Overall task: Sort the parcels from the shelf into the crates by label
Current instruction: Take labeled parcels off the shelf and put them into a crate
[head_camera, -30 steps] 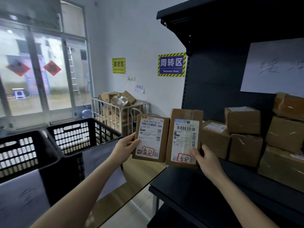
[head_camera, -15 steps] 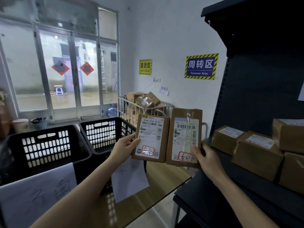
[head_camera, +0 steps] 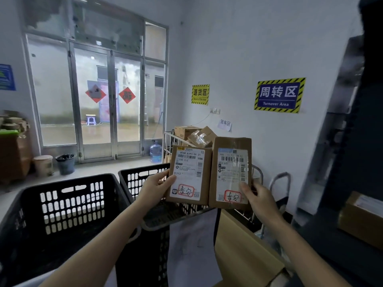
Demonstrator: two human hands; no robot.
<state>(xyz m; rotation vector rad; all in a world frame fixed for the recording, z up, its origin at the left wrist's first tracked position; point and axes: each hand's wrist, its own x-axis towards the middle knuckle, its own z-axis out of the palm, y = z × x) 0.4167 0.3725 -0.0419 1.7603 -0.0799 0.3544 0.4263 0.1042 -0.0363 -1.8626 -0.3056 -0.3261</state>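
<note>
Two small brown cardboard parcels are held up side by side in front of me, their white labels facing me, each with a red-circled handwritten mark. My left hand (head_camera: pixel 155 188) grips the left parcel (head_camera: pixel 189 175) by its left edge. My right hand (head_camera: pixel 258 197) grips the taller right parcel (head_camera: pixel 231 172) at its lower right corner. Below and behind them stand two black slotted crates, the left crate (head_camera: pixel 62 206) nearest me and the right crate (head_camera: pixel 141 179) partly hidden by the parcels. The dark shelf (head_camera: pixel 356 141) is at the far right with one parcel (head_camera: pixel 361 216) visible on it.
A white paper sheet (head_camera: pixel 192 245) hangs on the right crate's front, above a wooden table top (head_camera: pixel 244 251). A wire cage cart (head_camera: pixel 176 141) with boxes stands by the wall. A water bottle (head_camera: pixel 155 151), two bins (head_camera: pixel 53 166) and glass doors (head_camera: pixel 107 100) lie beyond.
My view has swung left, away from the shelf and toward the crates. Both hands have kept the two parcels held up side by side.
</note>
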